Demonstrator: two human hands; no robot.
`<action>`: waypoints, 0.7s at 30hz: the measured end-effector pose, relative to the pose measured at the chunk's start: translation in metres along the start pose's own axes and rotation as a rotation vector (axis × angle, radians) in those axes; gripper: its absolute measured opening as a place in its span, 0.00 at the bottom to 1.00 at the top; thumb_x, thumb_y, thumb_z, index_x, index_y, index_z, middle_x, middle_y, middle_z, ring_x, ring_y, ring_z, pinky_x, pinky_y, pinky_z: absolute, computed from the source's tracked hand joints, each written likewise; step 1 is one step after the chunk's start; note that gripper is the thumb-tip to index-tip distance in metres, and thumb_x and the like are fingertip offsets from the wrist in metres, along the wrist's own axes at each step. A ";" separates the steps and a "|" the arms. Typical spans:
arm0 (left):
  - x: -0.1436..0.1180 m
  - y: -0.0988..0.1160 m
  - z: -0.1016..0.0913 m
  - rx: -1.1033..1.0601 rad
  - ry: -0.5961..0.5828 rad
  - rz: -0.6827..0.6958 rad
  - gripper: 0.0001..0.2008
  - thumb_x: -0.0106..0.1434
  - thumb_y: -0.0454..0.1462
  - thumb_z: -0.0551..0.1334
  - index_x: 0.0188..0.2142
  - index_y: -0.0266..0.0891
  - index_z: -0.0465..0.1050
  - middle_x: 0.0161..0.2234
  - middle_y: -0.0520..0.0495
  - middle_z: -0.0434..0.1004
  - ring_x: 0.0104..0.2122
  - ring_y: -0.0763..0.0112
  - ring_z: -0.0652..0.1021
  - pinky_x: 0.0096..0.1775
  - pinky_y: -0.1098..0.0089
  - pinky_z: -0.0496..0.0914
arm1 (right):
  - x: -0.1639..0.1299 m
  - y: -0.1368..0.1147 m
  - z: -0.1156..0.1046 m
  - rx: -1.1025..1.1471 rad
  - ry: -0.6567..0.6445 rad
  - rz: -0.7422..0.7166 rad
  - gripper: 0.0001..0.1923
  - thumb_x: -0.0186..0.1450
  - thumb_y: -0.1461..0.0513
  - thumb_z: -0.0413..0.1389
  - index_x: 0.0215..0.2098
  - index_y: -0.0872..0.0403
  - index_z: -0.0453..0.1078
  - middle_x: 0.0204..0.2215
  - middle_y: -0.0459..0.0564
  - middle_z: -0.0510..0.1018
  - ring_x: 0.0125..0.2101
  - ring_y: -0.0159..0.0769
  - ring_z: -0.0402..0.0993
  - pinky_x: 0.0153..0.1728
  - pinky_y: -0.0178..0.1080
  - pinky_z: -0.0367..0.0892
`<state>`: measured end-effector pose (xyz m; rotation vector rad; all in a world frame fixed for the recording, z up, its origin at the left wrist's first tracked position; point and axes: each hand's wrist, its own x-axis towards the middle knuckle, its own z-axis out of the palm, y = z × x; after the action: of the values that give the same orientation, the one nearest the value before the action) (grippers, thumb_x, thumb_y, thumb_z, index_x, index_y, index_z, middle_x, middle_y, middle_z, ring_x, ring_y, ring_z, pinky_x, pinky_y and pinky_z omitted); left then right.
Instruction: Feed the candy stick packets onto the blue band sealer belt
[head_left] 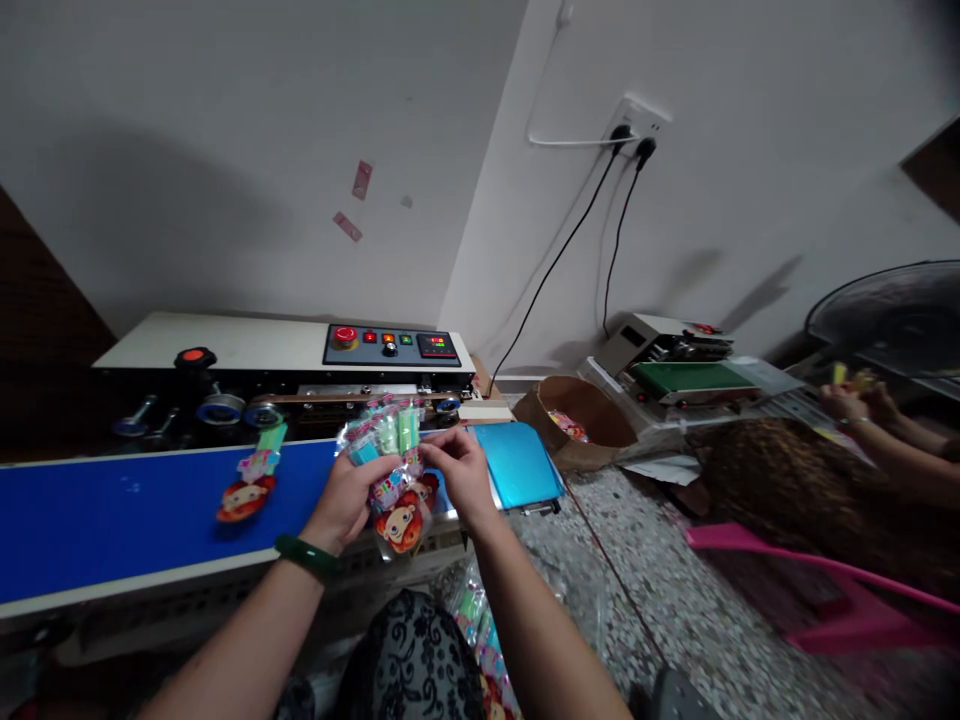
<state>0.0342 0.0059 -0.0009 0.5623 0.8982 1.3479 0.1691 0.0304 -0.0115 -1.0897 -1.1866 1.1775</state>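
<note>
My left hand (347,497), with a green bangle at the wrist, is closed around a bunch of clear plastic packets (400,525). They show a red-haired cartoon head below and green and blue pieces above. At the right side of the bunch, my right hand (461,468) pinches a packet between thumb and fingers; exactly how many it grips is hidden. Both hands are over the front of the blue conveyor belt (90,510) of a band sealing machine (225,340). Another such packet (251,480) lies on the belt to the left, its top edge at the machine's rollers.
A bright blue sheet (520,463) covers the belt's right end. More packets (487,640) lie below my right forearm. On the right are a cardboard box (577,410), a second sealer (667,360), a fan (892,310), a pink stool (832,590) and another person's hands (855,400).
</note>
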 end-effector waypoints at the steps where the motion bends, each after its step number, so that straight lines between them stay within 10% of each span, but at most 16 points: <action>1: 0.000 0.000 0.001 0.002 0.008 0.008 0.15 0.43 0.32 0.67 0.34 0.34 0.72 0.32 0.45 0.77 0.30 0.63 0.77 0.36 0.62 0.70 | 0.000 0.000 -0.001 0.033 0.037 -0.004 0.10 0.49 0.60 0.60 0.21 0.54 0.62 0.26 0.45 0.73 0.29 0.31 0.69 0.31 0.34 0.65; 8: 0.001 -0.006 0.003 0.038 0.026 0.004 0.18 0.42 0.33 0.67 0.36 0.34 0.71 0.32 0.45 0.77 0.31 0.62 0.77 0.36 0.62 0.70 | -0.006 -0.003 -0.005 0.169 -0.036 0.159 0.15 0.47 0.60 0.61 0.32 0.53 0.65 0.23 0.43 0.74 0.23 0.30 0.69 0.26 0.33 0.64; 14: 0.003 -0.001 -0.004 0.057 0.101 -0.014 0.16 0.40 0.33 0.68 0.31 0.34 0.71 0.29 0.46 0.78 0.27 0.64 0.77 0.35 0.62 0.71 | 0.013 0.006 -0.054 0.126 0.228 0.239 0.13 0.45 0.61 0.60 0.29 0.55 0.66 0.21 0.44 0.74 0.20 0.30 0.69 0.23 0.33 0.65; 21: 0.001 0.005 -0.005 0.037 0.082 -0.046 0.16 0.40 0.33 0.69 0.32 0.34 0.72 0.28 0.45 0.78 0.28 0.63 0.77 0.35 0.61 0.71 | 0.045 0.014 -0.078 -0.030 0.081 0.459 0.07 0.40 0.66 0.60 0.17 0.57 0.65 0.11 0.45 0.69 0.11 0.28 0.62 0.13 0.32 0.56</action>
<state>0.0275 0.0074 -0.0002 0.5153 0.9992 1.3230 0.2466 0.0759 -0.0283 -1.4688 -0.9174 1.4482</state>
